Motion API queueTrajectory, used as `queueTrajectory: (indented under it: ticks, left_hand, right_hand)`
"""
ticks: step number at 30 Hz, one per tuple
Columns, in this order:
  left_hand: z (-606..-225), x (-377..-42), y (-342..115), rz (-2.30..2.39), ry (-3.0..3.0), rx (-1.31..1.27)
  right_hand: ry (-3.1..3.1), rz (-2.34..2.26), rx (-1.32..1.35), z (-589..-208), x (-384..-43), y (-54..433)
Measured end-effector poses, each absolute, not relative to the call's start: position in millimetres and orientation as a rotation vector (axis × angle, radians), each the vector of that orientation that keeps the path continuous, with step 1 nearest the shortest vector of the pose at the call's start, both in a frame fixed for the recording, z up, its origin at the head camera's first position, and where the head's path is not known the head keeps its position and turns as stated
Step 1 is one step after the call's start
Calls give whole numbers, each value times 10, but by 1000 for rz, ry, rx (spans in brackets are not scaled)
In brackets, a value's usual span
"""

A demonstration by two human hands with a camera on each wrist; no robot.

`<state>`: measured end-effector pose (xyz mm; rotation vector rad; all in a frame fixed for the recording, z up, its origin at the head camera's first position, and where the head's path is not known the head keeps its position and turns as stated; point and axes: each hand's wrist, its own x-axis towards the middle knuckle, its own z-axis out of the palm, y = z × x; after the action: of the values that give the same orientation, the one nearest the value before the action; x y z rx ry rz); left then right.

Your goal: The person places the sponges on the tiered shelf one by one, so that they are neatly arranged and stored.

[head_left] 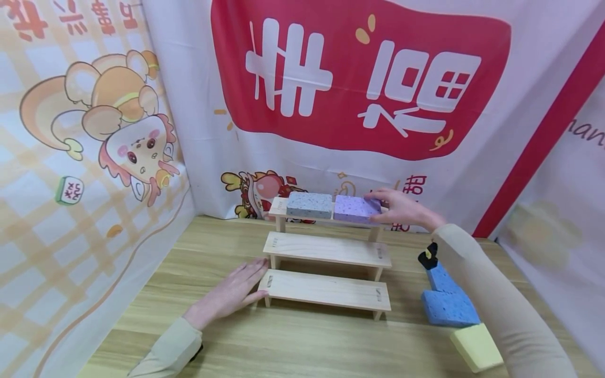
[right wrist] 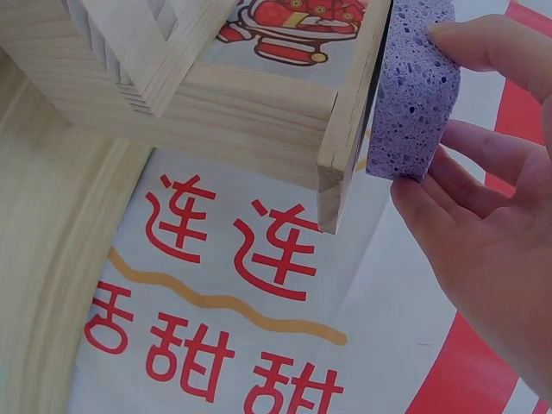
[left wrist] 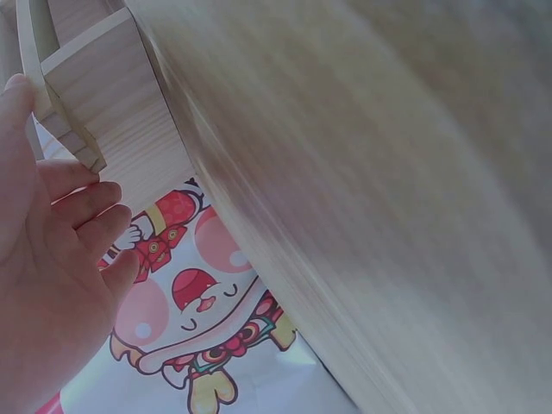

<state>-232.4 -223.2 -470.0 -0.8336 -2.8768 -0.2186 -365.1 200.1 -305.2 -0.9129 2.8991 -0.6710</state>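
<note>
A three-tier wooden stand [head_left: 326,291] sits on the table. On its top tier a grey-blue sponge [head_left: 309,205] lies at the left, with a purple sponge [head_left: 353,208] beside it. My right hand [head_left: 402,207] holds the purple sponge by its right end; in the right wrist view, thumb and fingers pinch the speckled purple sponge [right wrist: 410,95] at the top tier's edge. My left hand [head_left: 231,291] touches the left ends of the lower tiers with extended fingers. Seen from the left wrist, the left hand's fingers [left wrist: 95,211] are loosely bent against the stand's end.
To the right of the stand, two blue sponges [head_left: 449,308] and a pale yellow sponge [head_left: 477,347] lie on the table [head_left: 326,352], partly behind my right forearm. A printed cloth [head_left: 198,157] hangs behind the stand and along both sides.
</note>
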Motion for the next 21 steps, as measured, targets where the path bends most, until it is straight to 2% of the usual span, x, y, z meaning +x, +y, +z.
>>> queueTrajectory:
  ticks: [21]
  left_hand:
    - [-4711, -2321, -2237, -231, -2884, -826]
  right_hand:
    - [2863, -671, -921, -3052, -3682, 1997]
